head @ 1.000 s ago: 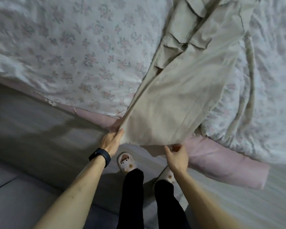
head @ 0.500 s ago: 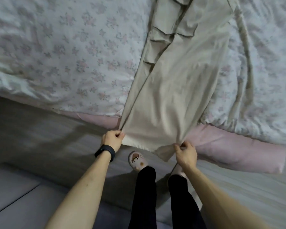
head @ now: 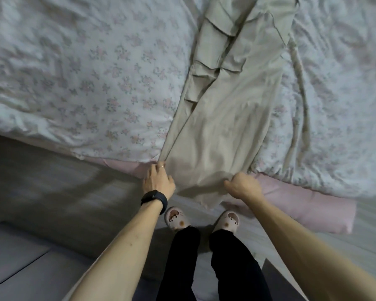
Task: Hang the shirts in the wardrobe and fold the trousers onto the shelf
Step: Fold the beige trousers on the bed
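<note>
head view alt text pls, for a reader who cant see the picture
A person's left hand and right hand grip the hem end of long beige cloth trousers laid lengthwise on a white floral quilt. The hem hangs past the quilt's edge, above the person's pale animal-face slippers.

Dim, soft light; wide-angle edge distortion.

Both bare arms reach up from the lower frame. The left hand [head: 159,181], above a black wristband [head: 154,197], pinches the trousers [head: 221,131] at centre frame; the right hand [head: 242,185] fists their hem alongside.
</note>
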